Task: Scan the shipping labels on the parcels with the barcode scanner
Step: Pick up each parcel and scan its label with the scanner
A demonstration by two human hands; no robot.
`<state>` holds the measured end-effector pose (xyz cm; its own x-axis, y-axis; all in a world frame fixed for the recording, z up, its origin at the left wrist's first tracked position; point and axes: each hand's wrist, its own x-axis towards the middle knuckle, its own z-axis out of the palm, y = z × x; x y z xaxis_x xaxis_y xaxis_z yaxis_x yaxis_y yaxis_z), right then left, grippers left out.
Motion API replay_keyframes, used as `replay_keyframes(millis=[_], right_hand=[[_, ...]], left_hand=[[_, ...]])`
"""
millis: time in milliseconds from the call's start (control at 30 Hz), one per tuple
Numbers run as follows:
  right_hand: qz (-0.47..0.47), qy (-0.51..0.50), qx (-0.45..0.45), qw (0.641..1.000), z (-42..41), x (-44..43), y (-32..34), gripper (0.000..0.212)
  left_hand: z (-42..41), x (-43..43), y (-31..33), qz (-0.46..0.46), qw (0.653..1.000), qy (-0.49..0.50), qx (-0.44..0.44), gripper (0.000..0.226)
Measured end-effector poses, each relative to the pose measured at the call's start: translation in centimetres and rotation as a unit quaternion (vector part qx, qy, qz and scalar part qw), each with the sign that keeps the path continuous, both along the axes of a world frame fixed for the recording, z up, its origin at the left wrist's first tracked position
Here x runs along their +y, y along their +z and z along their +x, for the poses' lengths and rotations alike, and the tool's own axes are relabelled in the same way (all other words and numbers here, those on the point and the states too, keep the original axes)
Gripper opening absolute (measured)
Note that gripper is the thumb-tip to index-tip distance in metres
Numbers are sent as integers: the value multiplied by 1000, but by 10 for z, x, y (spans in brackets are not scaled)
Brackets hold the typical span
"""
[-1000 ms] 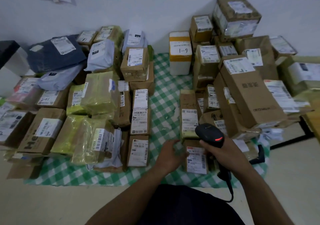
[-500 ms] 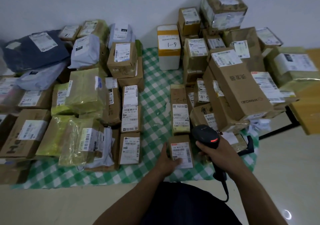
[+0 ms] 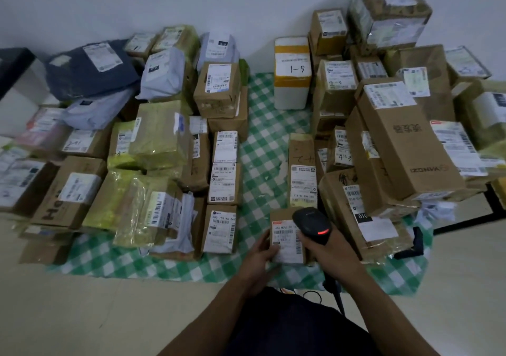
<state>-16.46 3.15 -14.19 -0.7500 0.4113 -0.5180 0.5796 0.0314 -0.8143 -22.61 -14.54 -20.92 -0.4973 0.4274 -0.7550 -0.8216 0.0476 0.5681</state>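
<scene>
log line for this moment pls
phase: scanning | left hand: holds small parcel | right hand: grips barcode scanner beside parcel's label | scanner light: red

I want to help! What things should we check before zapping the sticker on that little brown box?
1. Right hand grips the black handheld barcode scanner: ok.
2. Left hand holds the small brown cardboard parcel: ok.
3. White shipping label faces up, with its barcode uncovered: ok.
4. Scanner's red light is glowing: ok.
5. Scanner's window is aimed at that barcode: cannot tell, because its front faces away from the camera.
</scene>
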Motion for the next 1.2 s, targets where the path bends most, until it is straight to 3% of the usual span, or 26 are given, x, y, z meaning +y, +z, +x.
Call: replay_keyframes(millis=[100, 267, 333, 433, 567, 900, 1200], right_hand=[[-25, -3, 28, 999, -5, -3, 8, 48], [-59, -3, 74, 996, -18, 1, 31, 29], [-46, 0, 84, 995, -24, 1, 39, 33], [-7, 11, 108, 994, -33, 3, 54, 42], [-5, 35, 105, 994, -46, 6, 68, 38], [19, 156, 109, 981, -66, -3, 95, 29], [19, 181, 94, 979, -78, -8, 112, 31]], left_hand=[[-9, -9, 8, 0, 997, 5, 73, 47], [-24, -28, 32, 39, 991, -33, 122, 89], [-28, -32, 43, 50, 987, -38, 146, 103], [-40, -33, 56, -20, 970, -34, 241, 115], [-66, -20, 67, -92, 940, 2, 329, 118], [-115, 2, 75, -129, 903, 50, 407, 117], [-128, 7, 76, -166, 889, 30, 426, 121]])
